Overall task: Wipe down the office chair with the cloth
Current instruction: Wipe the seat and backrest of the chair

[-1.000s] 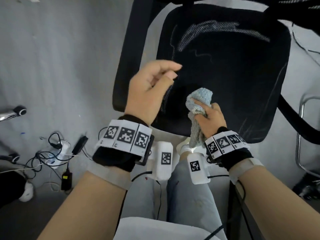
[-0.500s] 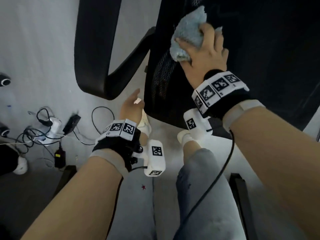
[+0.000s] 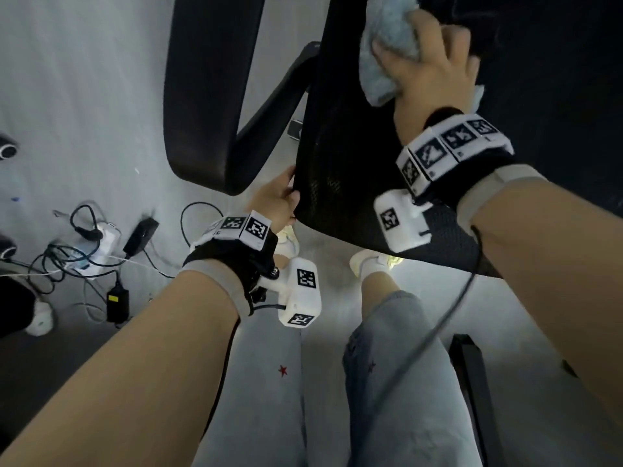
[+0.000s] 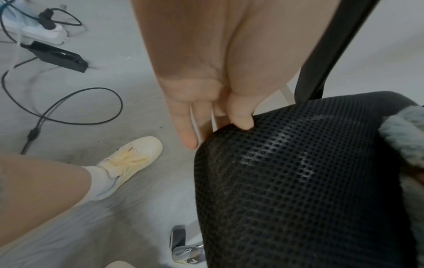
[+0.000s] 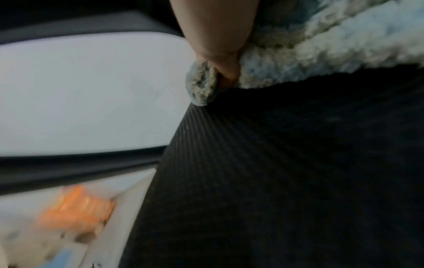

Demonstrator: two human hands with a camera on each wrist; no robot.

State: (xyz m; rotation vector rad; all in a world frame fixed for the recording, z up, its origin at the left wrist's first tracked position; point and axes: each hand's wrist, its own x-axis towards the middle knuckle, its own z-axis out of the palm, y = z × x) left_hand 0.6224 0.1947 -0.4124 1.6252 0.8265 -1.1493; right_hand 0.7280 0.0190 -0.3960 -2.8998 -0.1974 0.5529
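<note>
Grey floor (image 3: 84, 96) strewn with black cables (image 3: 77, 257), and over it the black mesh office chair (image 3: 354, 170); left hand (image 3: 274, 200) pinches the seat's front corner, thumb on top, fingers (image 4: 185, 127) beneath; right hand (image 3: 435, 75) clutches the fluffy, bunched blue cloth (image 3: 387, 38), pressing it onto the mesh near the seat's left edge

No legible text or labels.

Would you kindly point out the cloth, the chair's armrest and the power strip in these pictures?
cloth (image 3: 387, 42): head view, on the fluffy blue bunch left of the fingers.
armrest (image 3: 209, 79): head view, on the middle of the black pad.
power strip (image 4: 34, 34): left wrist view, on its white body near the plug.
</note>
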